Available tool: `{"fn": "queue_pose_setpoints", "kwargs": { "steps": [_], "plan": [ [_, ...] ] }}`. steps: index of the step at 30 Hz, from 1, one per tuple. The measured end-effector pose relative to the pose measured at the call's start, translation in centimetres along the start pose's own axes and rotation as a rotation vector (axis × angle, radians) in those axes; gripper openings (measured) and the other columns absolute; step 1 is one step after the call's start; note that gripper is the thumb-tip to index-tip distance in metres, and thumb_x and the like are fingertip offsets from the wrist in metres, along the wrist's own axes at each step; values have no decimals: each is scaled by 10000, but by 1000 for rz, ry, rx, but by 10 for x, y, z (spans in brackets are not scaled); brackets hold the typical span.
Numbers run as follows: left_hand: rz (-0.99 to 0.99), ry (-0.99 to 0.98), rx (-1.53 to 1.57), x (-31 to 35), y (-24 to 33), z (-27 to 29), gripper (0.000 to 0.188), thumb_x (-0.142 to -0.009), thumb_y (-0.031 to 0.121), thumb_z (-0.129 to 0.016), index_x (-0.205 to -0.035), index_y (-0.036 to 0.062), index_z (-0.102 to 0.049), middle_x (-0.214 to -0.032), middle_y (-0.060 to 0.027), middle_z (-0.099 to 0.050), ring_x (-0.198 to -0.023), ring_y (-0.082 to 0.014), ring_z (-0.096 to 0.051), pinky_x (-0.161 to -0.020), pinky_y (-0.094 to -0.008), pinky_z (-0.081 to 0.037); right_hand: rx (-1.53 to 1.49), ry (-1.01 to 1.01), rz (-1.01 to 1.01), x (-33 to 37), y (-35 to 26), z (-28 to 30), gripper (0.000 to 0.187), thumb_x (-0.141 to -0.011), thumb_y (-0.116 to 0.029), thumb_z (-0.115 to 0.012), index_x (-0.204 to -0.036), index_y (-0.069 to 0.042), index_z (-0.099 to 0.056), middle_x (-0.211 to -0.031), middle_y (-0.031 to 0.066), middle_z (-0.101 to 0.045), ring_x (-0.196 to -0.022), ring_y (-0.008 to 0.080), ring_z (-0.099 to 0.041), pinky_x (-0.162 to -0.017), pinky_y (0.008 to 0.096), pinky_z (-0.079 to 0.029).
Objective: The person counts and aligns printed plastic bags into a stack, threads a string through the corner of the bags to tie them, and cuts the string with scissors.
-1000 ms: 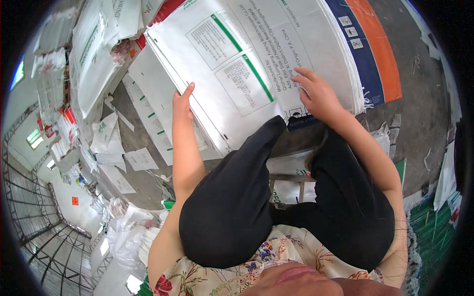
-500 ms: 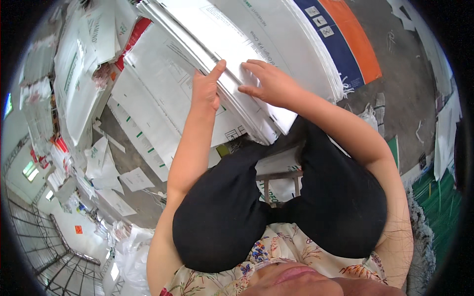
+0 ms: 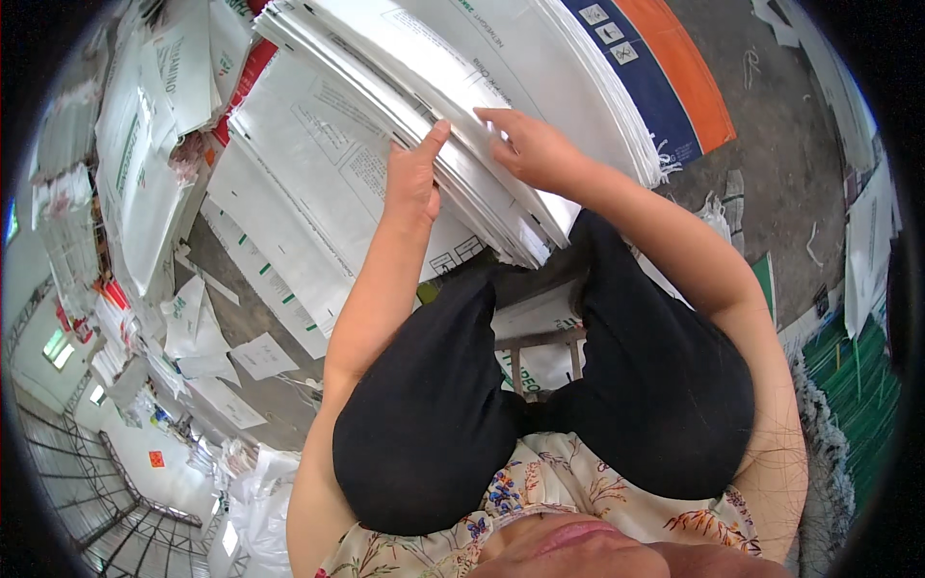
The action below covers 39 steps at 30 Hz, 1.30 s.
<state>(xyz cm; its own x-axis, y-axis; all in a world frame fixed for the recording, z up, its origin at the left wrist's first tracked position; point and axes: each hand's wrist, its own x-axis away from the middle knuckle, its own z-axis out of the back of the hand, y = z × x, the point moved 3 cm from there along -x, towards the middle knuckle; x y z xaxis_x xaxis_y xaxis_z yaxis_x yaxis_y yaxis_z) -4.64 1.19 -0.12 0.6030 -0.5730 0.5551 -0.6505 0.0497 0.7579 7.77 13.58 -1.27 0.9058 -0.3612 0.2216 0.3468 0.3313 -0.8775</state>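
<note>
white sacks [image 3: 503, 210] lie bent in a bundle just beyond your knees [image 3: 462, 323], your left hand [image 3: 414, 178] closed on them, thumb on top, your right hand [image 3: 540, 154] half-open against them, though whether it pinches one i can't tell

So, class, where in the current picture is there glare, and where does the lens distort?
Head view: bright sheen on the white sacks above the left hand and right hand; head view: roof framing bows along the lower-left rim, corners black.
</note>
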Motion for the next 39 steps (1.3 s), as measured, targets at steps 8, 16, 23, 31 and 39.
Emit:
{"fn": "queue_pose_setpoints", "kwargs": {
  "steps": [8,16,23,31,39],
  "plan": [
    [-29,-2,-5,-4,-2,4,645,-850,34,-710,-1401,45,-375,-1294,-109,-540,-1179,-244,-541,-1006,-381,-472,-87,191,15,6,-8,14,524,-902,12,-428,-1406,-125,-478,-1297,197,-568,-1155,350,-575,-975,360,-457],
    [-14,12,5,-2,-2,-1,608,-853,35,-709,-1376,40,-400,-1271,-100,-557,-1165,-229,-548,-993,-365,-478,129,8,-5,10,-21,8,418,-908,-190,-611,-1315,-113,-563,-1210,150,-613,-1075,347,-602,-921,399,-488],
    [-27,17,17,-2,-3,-6,600,-849,19,-700,-1375,32,-413,-1273,-110,-554,-1160,-228,-546,-984,-366,-474,108,9,71,8,-4,11,467,-897,-193,-632,-1352,-142,-537,-1245,145,-607,-1124,345,-589,-950,391,-474],
    [-26,25,5,-3,0,-5,592,-849,15,-696,-1370,32,-414,-1272,-105,-558,-1163,-230,-546,-997,-355,-462,90,-55,-83,4,-9,12,458,-881,-97,-600,-1335,-149,-565,-1145,144,-630,-1019,321,-623,-905,373,-486],
    [-20,27,14,-3,-3,-6,597,-848,17,-696,-1373,35,-414,-1272,-111,-559,-1172,-233,-542,-1007,-362,-455,86,119,111,5,-1,6,432,-876,-94,-583,-1308,-111,-579,-1095,148,-630,-930,311,-623,-840,389,-500]
  ]
}}
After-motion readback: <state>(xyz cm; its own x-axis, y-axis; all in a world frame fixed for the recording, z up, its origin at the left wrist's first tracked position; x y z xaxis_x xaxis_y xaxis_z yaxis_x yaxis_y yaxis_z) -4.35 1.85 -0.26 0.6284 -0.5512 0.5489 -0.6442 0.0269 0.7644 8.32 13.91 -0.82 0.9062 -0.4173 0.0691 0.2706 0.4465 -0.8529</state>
